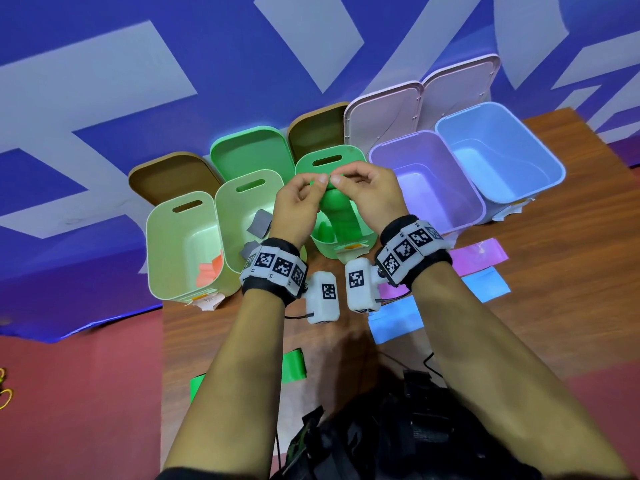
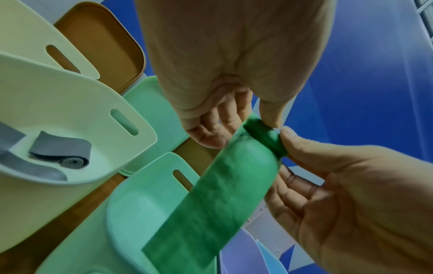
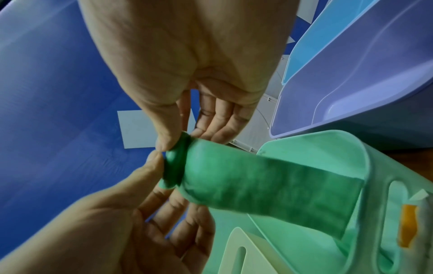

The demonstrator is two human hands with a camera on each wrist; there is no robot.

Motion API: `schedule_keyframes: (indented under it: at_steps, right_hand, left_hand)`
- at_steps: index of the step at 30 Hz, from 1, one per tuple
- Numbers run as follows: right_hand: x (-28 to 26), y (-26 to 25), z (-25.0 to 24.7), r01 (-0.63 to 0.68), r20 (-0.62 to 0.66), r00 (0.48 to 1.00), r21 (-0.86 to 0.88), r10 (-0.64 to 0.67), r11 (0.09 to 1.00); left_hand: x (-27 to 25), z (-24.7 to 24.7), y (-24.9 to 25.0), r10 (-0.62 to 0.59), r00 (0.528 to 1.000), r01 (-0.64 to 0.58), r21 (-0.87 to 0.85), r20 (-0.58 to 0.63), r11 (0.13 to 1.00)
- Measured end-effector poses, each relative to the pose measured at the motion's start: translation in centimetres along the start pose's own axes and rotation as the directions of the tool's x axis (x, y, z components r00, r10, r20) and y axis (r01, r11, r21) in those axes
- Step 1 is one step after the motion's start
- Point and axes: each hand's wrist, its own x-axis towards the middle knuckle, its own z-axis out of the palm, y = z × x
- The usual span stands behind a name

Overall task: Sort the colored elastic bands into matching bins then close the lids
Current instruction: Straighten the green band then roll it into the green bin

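Green band (image 1: 337, 206) pinched by both hands, over green bin (image 1: 346, 247)

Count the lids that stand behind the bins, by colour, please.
Brown lids: 2
Green lid: 1
Pink lids: 2
Total: 5

Matt rubbery band (image 2: 225, 194) — smooth plastic bin (image 2: 121, 218)
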Motion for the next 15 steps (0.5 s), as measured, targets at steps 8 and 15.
schedule_keyframes:
  at_steps: [8, 15]
  right_hand:
    - [0.1, -0.14, -0.29, -0.006, 0.02, 1.0, -0.003, 0.006, 1.0]
    - [0.17, 0.05, -0.17, 0.0, 0.01, 1.0, 0.007, 0.0, 1.0]
  left_hand:
    - [0.07, -0.23, 0.1, 0.011, 1.0, -0.011, -0.042, 0.0, 0.999]
    - [0.3, -0.38, 0.18, 0.032, 0.999, -0.032, -0.016, 0.015, 0.999]
